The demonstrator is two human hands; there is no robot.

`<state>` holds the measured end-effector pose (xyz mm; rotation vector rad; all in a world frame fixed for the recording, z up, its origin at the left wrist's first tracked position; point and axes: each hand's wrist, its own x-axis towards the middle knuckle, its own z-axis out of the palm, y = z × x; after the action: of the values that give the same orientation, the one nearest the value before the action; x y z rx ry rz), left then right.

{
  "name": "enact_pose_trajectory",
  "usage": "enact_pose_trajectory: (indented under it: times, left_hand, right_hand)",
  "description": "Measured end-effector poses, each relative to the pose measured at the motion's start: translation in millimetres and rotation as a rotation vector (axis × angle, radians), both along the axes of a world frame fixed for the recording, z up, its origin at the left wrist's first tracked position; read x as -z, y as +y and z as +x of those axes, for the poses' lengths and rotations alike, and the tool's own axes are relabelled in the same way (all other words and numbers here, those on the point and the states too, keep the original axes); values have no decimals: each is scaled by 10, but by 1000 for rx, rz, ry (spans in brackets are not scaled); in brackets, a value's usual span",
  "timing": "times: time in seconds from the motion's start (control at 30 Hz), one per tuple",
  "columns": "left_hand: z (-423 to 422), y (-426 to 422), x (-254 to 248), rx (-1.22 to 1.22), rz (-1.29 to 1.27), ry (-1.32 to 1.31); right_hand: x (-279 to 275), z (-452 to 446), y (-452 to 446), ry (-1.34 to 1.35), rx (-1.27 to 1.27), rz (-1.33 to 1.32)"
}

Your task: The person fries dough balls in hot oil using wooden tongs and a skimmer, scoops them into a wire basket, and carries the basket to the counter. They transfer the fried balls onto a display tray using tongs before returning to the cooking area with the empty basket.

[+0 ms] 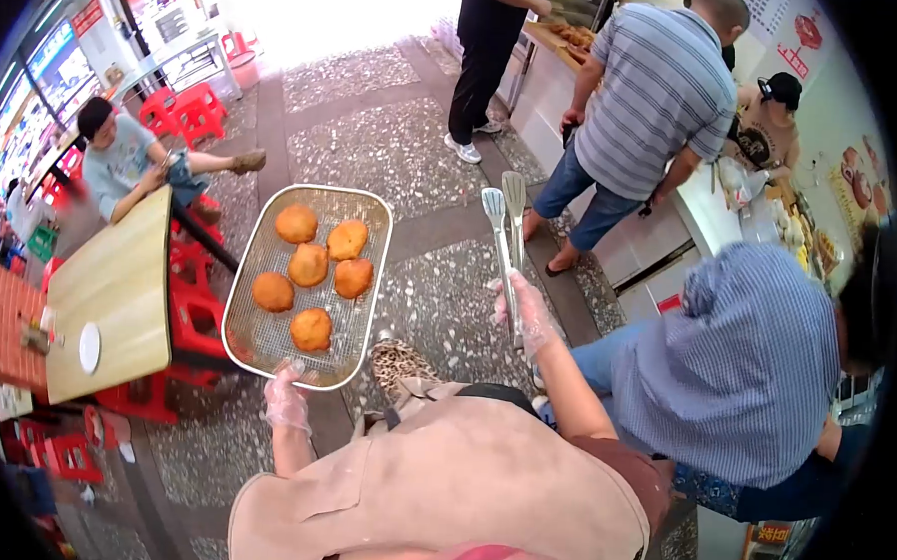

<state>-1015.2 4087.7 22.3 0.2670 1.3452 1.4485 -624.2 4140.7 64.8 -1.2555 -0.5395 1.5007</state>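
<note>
Gripping basket's [320, 298] rim, left hand [286, 397] has 6 fritters [308, 265] beyond; right hand [531, 315] holds tongs [502, 238].

Red stools [184, 299] beside a table [123, 276] bearing, probably, a white plate [89, 347].

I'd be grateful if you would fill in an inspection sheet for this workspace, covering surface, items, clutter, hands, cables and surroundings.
Surface: speckled floor with darker strips; the basket is held above it.
Job's things: six browned, rounded pieces in a wire basket; metal tongs.
Clutter: white plate on a table; red stools beside and beyond it.
Hands: both gloved; left hand grips the basket's near edge, right hand holds the tongs.
Cables: nothing seen.
Surroundings: seated person at the table; several people near a counter on the right.
</note>
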Motion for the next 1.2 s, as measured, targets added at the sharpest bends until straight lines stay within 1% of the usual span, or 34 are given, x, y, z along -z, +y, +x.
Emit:
enact_pose_trajectory:
  times: [0.07, 0.13, 0.17, 0.2, 0.27, 0.3, 0.33, 0.4, 0.43, 0.5, 0.53, 0.6, 0.67, 0.73, 0.77, 0.83, 0.93, 0.97, 1.07, 1.1, 1.13, 1.2]
  left_hand:
    - [-24, 703, -8, 50, 23, -31]
    - [-90, 1331, -30, 122, -23, -85]
    - [-135, 1553, -55, 146, -34, -73]
    - [-166, 1797, -128, 159, -52, -64]
    - [-192, 2335, -246, 212, -53, -15]
    - [-227, 2598, -268, 312, -53, 44]
    - [-212, 2871, -290, 328, -51, 40]
    - [-155, 3389, -381, 365, -80, 82]
    - [-124, 3672, -402, 393, -79, 84]
    - [-57, 4230, -431, 553, -73, 79]
    - [-20, 4482, -412, 587, -93, 84]
    - [180, 5112, -370, 742, -44, 92]
    - [489, 5613, -405, 809, -62, 57]
    - [783, 6022, -440, 950, -124, 95]
    - [938, 6200, -425, 977, -132, 99]
    - [1285, 6537, -313, 1069, -141, 16]
    - [1839, 6929, -68, 1097, -119, -66]
    - [2007, 7013, -11, 1121, -94, -46]
    - [2478, 7318, 191, 1169, -114, -14]
    - [2623, 7346, 185, 1167, -53, 6]
    - [2807, 7415, 169, 1164, -35, 2]
    - [3143, 7565, 136, 1133, -95, 70]
  right_hand:
    - [38, -25, 573, -54, 6, 12]
    - [40, -176, 1154, -80, 91, -114]
    - [72, -213, 1379, -2, 78, -77]
    - [-3, -301, 1607, 7, 92, -94]
    - [-283, -511, 2099, -53, 79, 4]
    - [-380, -592, 2318, -73, 82, 20]
    - [-345, -598, 2571, -108, 33, 15]
    - [-446, -592, 2899, -236, 13, 34]
    - [-459, -571, 3043, -235, 41, 30]
    - [-441, -501, 3242, -391, 86, 45]
    - [-423, -462, 3287, -367, 136, 37]
    - [-384, -413, 3355, -333, 259, 16]
    - [-371, -348, 3404, -354, 354, -36]
    - [-368, -300, 3424, -369, 443, -97]
    - [-369, -256, 3446, -397, 488, -104]
    - [-393, -142, 3536, -459, 575, -98]
    - [-351, 136, 3725, -523, 629, -130]
    - [-350, 258, 3820, -543, 634, -141]
    - [-229, 686, 4200, -540, 670, -36]
    - [-228, 848, 4321, -598, 625, -80]
    - [-284, 967, 4447, -558, 623, -62]
    - [-268, 1239, 4695, -516, 619, -13]
